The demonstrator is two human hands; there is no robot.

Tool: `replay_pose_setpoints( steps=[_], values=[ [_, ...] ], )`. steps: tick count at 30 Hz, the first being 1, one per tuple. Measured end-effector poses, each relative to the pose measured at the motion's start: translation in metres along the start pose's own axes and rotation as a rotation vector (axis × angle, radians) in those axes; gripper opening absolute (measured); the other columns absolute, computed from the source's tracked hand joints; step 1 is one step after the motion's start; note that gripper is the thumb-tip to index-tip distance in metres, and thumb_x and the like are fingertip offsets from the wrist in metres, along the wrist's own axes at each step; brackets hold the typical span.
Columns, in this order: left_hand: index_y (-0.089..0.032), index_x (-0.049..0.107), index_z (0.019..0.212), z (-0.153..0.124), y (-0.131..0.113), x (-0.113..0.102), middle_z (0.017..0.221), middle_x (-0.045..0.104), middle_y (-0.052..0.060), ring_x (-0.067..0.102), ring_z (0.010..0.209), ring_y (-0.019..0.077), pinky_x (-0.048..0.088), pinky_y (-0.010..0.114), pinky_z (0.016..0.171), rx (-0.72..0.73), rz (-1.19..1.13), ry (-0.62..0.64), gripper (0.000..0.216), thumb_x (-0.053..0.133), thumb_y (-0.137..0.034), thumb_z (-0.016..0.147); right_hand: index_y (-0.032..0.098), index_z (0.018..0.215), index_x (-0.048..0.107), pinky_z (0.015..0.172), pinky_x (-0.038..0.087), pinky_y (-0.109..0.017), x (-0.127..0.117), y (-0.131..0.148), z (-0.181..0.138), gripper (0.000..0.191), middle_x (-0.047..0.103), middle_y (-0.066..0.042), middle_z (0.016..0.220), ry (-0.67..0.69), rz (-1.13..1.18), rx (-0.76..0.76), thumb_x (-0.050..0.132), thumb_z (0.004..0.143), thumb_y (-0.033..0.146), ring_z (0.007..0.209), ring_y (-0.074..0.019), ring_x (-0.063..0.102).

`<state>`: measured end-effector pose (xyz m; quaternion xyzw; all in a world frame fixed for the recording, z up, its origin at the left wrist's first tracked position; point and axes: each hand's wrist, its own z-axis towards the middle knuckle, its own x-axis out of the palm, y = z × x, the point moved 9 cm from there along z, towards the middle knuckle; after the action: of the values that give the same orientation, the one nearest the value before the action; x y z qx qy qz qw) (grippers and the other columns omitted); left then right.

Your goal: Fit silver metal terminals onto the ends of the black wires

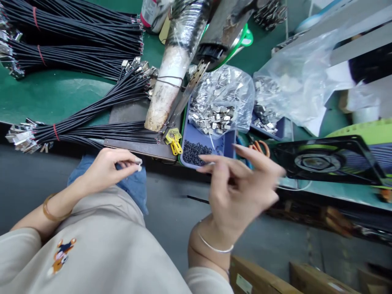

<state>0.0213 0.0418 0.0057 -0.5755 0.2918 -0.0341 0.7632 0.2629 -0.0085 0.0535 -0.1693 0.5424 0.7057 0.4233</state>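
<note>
My left hand [107,168] hovers over my lap near the bench edge, fingers pinched on a small pale metal part [138,163]. My right hand [241,185] is raised in front of a blue tray [228,145], its fingers spread and smeared by motion; nothing shows in them. The tray holds a heap of small black pieces [196,152] and a clear bag of silver metal clips [219,110]. Bundles of black cables [101,104] with metal ends lie on the green bench [55,94] to the left.
A press tool wrapped in plastic [173,77] stands on a dark plate [131,114] behind my left hand. Yellow clips [174,139] lie beside the tray. A black fan [324,161] sits at the right, with more plastic bags [300,77] behind. Cardboard boxes [275,277] are on the floor.
</note>
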Motion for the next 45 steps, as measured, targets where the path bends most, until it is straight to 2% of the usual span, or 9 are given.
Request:
replay_pose_setpoints(
  steps=[4, 8, 12, 18, 24, 30, 33, 38, 45],
  values=[
    [-0.017, 0.076, 0.088, 0.009, -0.012, -0.025, 0.086, 0.076, 0.007, 0.067, 0.081, 0.0174, 0.054, 0.032, 0.080, 0.168, 0.262, -0.241, 0.013, 0.065, -0.022, 0.092, 0.025, 0.086, 0.057, 0.064, 0.052, -0.032, 0.009, -0.012, 0.030, 0.018, 0.074, -0.002, 0.074, 0.123, -0.243, -0.031, 0.058, 0.092, 0.042, 0.067, -0.0214, 0.072],
    [-0.015, 0.075, 0.085, 0.031, -0.012, -0.010, 0.090, 0.071, 0.012, 0.060, 0.089, 0.0259, 0.048, 0.040, 0.077, 0.296, 0.662, -0.154, 0.017, 0.061, -0.021, 0.093, 0.026, 0.073, 0.051, 0.068, 0.045, -0.036, 0.015, -0.054, 0.072, 0.015, 0.066, -0.003, 0.067, 0.021, -0.478, 0.033, 0.062, 0.082, 0.027, 0.062, -0.0216, 0.061],
    [-0.016, 0.071, 0.075, 0.045, -0.004, 0.002, 0.081, 0.064, 0.011, 0.055, 0.083, 0.0245, 0.044, 0.039, 0.073, 0.323, 0.784, -0.116, 0.030, 0.050, -0.016, 0.096, 0.026, 0.067, 0.044, 0.070, 0.041, -0.036, 0.042, -0.079, 0.097, 0.023, 0.058, -0.001, 0.066, 0.119, -0.452, 0.086, 0.063, 0.075, 0.019, 0.066, -0.0216, 0.055],
    [-0.016, 0.069, 0.081, 0.035, -0.021, -0.011, 0.077, 0.066, 0.007, 0.055, 0.075, 0.0198, 0.046, 0.034, 0.076, 0.359, 0.517, -0.175, 0.024, 0.050, -0.019, 0.096, 0.025, 0.064, 0.045, 0.069, 0.036, -0.035, 0.040, -0.078, 0.090, 0.022, 0.057, -0.002, 0.070, 0.151, -0.522, 0.078, 0.065, 0.069, 0.015, 0.070, -0.0219, 0.052],
    [-0.016, 0.072, 0.090, 0.016, -0.049, 0.012, 0.081, 0.074, 0.005, 0.063, 0.068, 0.0134, 0.046, 0.023, 0.068, 0.428, 0.196, 0.156, 0.017, 0.055, -0.017, 0.093, 0.025, 0.064, 0.045, 0.072, 0.042, -0.036, 0.027, -0.081, 0.074, 0.019, 0.058, -0.002, 0.069, 0.059, -0.455, 0.039, 0.061, 0.073, 0.021, 0.073, -0.0222, 0.053],
    [-0.014, 0.070, 0.086, 0.025, -0.025, 0.015, 0.063, 0.065, -0.001, 0.051, 0.052, 0.0082, 0.041, 0.019, 0.055, 0.128, 0.018, -0.034, 0.015, 0.055, -0.012, 0.085, 0.023, 0.069, 0.054, 0.062, 0.051, -0.033, 0.011, -0.052, 0.053, 0.013, 0.063, 0.000, 0.072, -0.124, -0.047, 0.103, 0.065, 0.076, 0.025, 0.058, -0.0154, 0.057],
    [-0.013, 0.070, 0.084, 0.028, -0.003, 0.016, 0.067, 0.067, 0.001, 0.056, 0.056, 0.0088, 0.044, 0.019, 0.056, -0.075, -0.213, -0.088, 0.009, 0.063, -0.018, 0.082, 0.021, 0.070, 0.054, 0.050, 0.053, -0.027, 0.019, -0.014, 0.029, 0.021, 0.071, -0.001, 0.085, -0.101, 0.372, 0.131, 0.073, 0.078, 0.028, 0.052, -0.0120, 0.064],
    [-0.013, 0.073, 0.079, 0.030, 0.005, 0.012, 0.069, 0.071, 0.003, 0.061, 0.059, 0.0108, 0.049, 0.020, 0.057, -0.153, -0.398, -0.157, 0.014, 0.070, -0.027, 0.081, 0.021, 0.082, 0.067, 0.077, 0.064, -0.032, 0.038, 0.041, -0.005, 0.007, 0.078, -0.003, 0.094, -0.141, 0.483, -0.043, 0.072, 0.085, 0.018, 0.082, -0.0174, 0.077],
    [-0.012, 0.066, 0.068, 0.033, -0.007, 0.018, 0.056, 0.062, -0.001, 0.051, 0.051, 0.0070, 0.041, 0.018, 0.053, -0.161, -0.297, -0.011, 0.024, 0.060, -0.023, 0.088, 0.023, 0.085, 0.074, 0.068, 0.062, -0.028, 0.077, 0.029, -0.001, 0.004, 0.077, -0.004, 0.093, 0.022, 0.645, 0.041, 0.070, 0.088, 0.023, 0.083, -0.0169, 0.074]
  ],
)
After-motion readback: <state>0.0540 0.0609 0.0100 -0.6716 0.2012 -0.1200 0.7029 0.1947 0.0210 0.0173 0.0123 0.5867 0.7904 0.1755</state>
